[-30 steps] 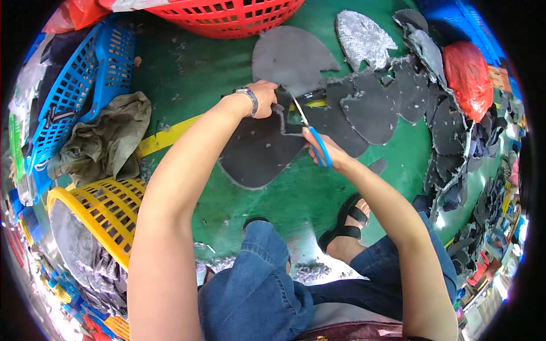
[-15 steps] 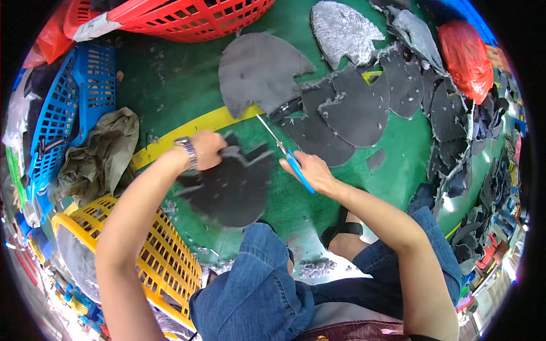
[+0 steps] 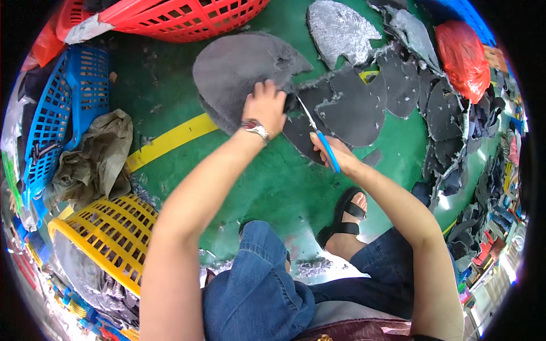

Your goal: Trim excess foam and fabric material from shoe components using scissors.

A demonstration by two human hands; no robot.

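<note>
Gripping the edge of a grey pad (image 3: 239, 71), the left hand (image 3: 265, 107) has its fingers curled down onto the fabric; a watch (image 3: 255, 129) sits on that wrist. The right hand (image 3: 333, 154) is closed round blue-handled scissors (image 3: 318, 136), blades pointing up toward the left hand and meeting the dark pieces (image 3: 347, 105) beside it (whether the blades are parted cannot be told). The pad lies flat on the green floor (image 3: 273, 182), just above a yellow line (image 3: 170, 139). More dark offcuts spread to the right. A red basket (image 3: 182, 17) stands at the top, a blue basket (image 3: 62, 113) at left with crumpled cloth (image 3: 94, 162) by it, a yellow basket (image 3: 108, 238) lower left. A red bag (image 3: 463, 57) lies upper right. One sandalled foot (image 3: 347, 219) rests on the floor.
</note>
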